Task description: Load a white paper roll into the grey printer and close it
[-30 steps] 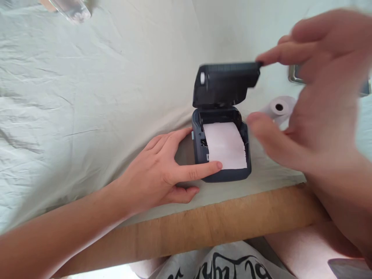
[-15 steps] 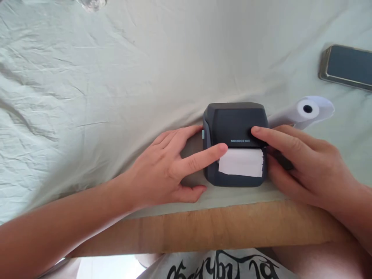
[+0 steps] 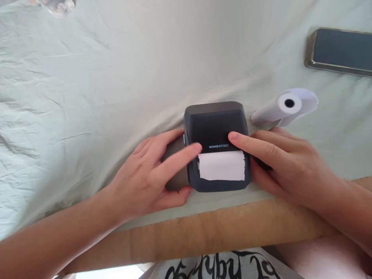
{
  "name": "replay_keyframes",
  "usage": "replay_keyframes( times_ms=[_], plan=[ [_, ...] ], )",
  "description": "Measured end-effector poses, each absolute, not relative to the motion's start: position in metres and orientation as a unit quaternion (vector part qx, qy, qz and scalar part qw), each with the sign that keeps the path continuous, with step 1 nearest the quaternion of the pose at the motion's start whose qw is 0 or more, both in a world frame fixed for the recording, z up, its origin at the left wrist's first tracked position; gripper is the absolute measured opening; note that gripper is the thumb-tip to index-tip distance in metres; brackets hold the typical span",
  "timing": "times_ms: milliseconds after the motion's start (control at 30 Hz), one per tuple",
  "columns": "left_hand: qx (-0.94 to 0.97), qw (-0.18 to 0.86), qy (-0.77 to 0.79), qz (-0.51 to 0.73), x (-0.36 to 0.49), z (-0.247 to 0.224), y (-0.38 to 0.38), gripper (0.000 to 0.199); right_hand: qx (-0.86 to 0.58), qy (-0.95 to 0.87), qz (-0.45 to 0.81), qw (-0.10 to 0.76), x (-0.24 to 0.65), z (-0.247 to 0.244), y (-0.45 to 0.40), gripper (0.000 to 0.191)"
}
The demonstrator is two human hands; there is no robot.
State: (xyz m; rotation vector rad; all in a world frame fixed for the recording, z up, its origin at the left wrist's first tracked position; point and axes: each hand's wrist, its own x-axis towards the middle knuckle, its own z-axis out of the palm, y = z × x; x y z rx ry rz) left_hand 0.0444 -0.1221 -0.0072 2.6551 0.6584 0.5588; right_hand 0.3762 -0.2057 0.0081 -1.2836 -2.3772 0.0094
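A dark label printer (image 3: pixel 216 130) marked NIIMBOT is between my two hands, its lid down. A strip of white paper with a ragged right edge (image 3: pixel 222 166) sticks out of its front slot. My left hand (image 3: pixel 157 174) grips the printer's left side, index fingertip on the top near the slot, thumb at the lower left corner. On the other side, my right hand (image 3: pixel 290 166) holds the right edge, with its index finger on the lid and its thumb against the side. The right hand's other fingers are partly hidden.
A white paper roll (image 3: pixel 270 110) with a loose outer end stands right behind the printer. Farther right lies a phone in a clear case (image 3: pixel 343 48). A clear object (image 3: pixel 62 6) is cut off at the top left. Pale cloth covers the table, whose wooden edge (image 3: pixel 203 232) runs in front.
The view has shifted, so most things sit farther left. The printer looks slightly larger and has come away from the paper roll, whose base now shows. Both hands keep their hold.
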Motion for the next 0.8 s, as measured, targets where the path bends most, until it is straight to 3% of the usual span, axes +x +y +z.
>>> replay_keyframes(
  times_ms=[100,267,433,800],
  plan=[
    [0.933,0.177,0.249,0.188,0.044,-0.011,-0.122,0.092,-0.466,-0.853,0.035,0.234,0.374,0.005,-0.203,0.055],
    [0.951,0.140,0.211,0.179,0.044,-0.012,-0.119,0.098,-0.489,-0.836,0.083,0.235,0.374,0.003,-0.202,0.104],
    [0.965,0.117,0.182,0.148,0.043,-0.007,-0.115,0.107,-0.481,-0.846,0.074,0.216,0.378,0.001,-0.203,0.105],
    [0.946,0.167,0.239,0.141,0.040,-0.003,-0.114,0.097,-0.486,-0.851,0.053,0.190,0.373,-0.007,-0.204,0.115]
  ],
)
